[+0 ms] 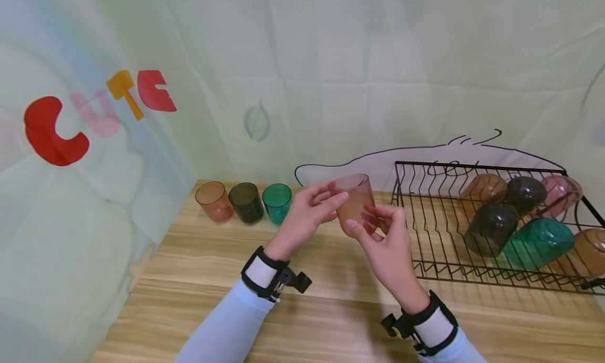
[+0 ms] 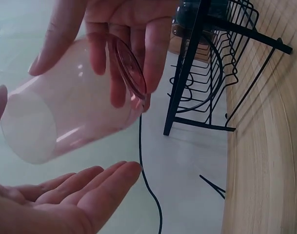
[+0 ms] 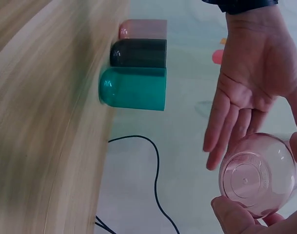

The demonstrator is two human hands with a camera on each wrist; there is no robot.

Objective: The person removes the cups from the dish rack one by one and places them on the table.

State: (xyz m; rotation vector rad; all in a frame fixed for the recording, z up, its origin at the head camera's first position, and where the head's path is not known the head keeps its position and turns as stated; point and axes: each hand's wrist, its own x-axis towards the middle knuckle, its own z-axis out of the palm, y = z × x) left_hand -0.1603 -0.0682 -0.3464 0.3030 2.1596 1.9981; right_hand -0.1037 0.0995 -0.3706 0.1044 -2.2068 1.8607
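In the head view, a clear pink cup (image 1: 354, 203) is held up above the table, its mouth tilted upward. My right hand (image 1: 389, 242) grips it low, with the thumb on the near side and fingers behind. My left hand (image 1: 307, 210) is at the cup's left side, thumb and fingers spread around the mouth end. The left wrist view shows a gap between the left hand (image 2: 75, 204) and the pink cup (image 2: 89, 97). Seen from the right wrist, the cup's round base (image 3: 245, 180) faces the camera, and the left fingers extend straight beside it.
A pinkish-orange cup (image 1: 215, 203), a dark cup (image 1: 247, 203) and a teal cup (image 1: 277, 203) stand upright in a row at the back left. On the right, a black wire rack (image 1: 482, 167) carries several coloured cups, including a teal one (image 1: 541, 242). A printed cloth hangs behind.
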